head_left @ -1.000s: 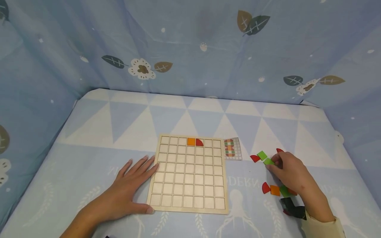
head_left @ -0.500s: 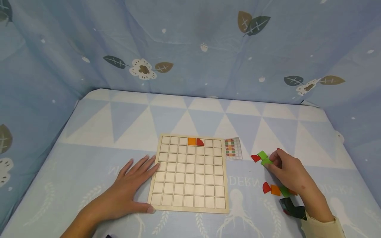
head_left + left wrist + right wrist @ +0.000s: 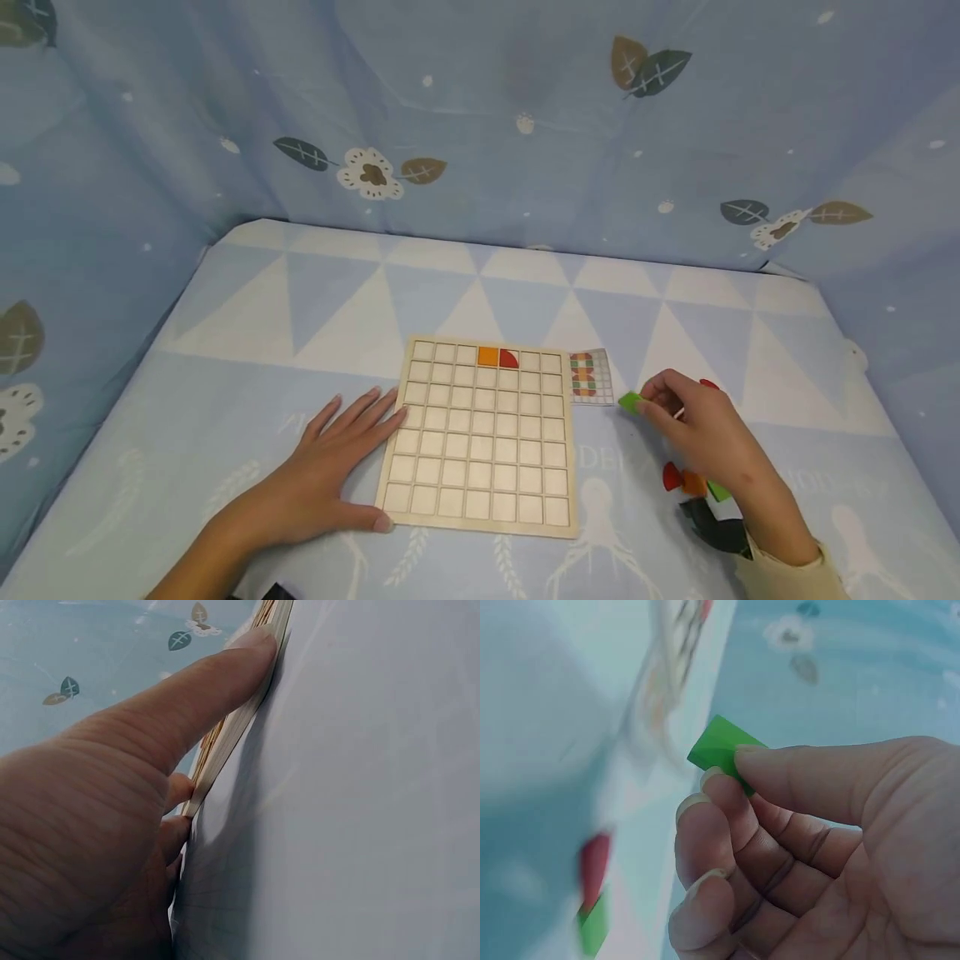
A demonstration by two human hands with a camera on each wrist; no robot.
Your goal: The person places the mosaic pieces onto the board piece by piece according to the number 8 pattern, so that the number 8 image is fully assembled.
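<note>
My right hand (image 3: 701,429) pinches a green square tile (image 3: 628,402) between thumb and fingertips, just right of a small pattern card (image 3: 591,377). In the right wrist view, the green tile (image 3: 718,742) juts out past the thumb. A wooden grid board (image 3: 480,450) lies flat on the table; an orange square tile (image 3: 488,357) and a red quarter-circle tile (image 3: 508,358) sit side by side in its far row. Along the board's left edge rests my left hand (image 3: 322,467), fingers spread, with the thumb (image 3: 225,671) touching the near corner.
Below the right forearm lie a red quarter-circle (image 3: 672,477), an orange tile (image 3: 693,484) and a green tile (image 3: 718,492), partly covered by a black wrist device (image 3: 720,529). Another red piece (image 3: 708,384) shows behind the right hand. Patterned fabric walls (image 3: 480,125) enclose the table.
My right hand has picked up the green tile from the loose pieces and moved left with it toward the card. The left hand stays at the board's edge.
</note>
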